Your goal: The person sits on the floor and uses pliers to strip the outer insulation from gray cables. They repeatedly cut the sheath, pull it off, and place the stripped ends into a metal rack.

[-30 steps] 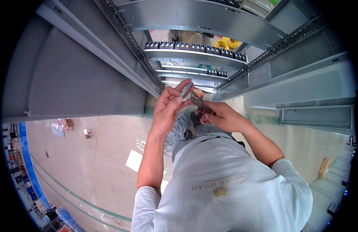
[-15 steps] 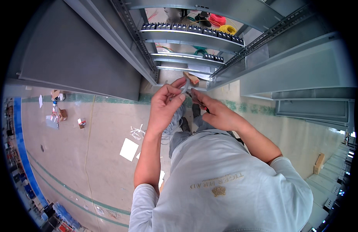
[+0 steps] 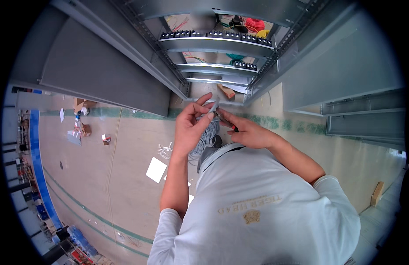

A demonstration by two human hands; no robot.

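A thin grey wire end (image 3: 213, 106) sits pinched between the left hand's (image 3: 192, 128) fingertips, above a hanging bundle of grey cable (image 3: 204, 139). The right hand (image 3: 248, 132) closes around a small dark-handled tool (largely hidden) touching that wire, before the open grey metal cabinet (image 3: 213, 44).

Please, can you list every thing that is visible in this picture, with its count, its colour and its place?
Cabinet: one, grey metal, open, top.
Terminal rails: three tiers, grey with dark blocks, inside cabinet.
Wire coils: several, red, yellow, green, upper shelves.
Wire bundle: one, pale grey, hanging below the hands.
Paper sheet: one, white, on floor.
Small boxes: several, brown, floor at left.
Wood block: one, tan, floor at right.
Shirt: one, light grey.
Left hand: holds wire ends.
Right hand: grips a small tool, fingers closed.
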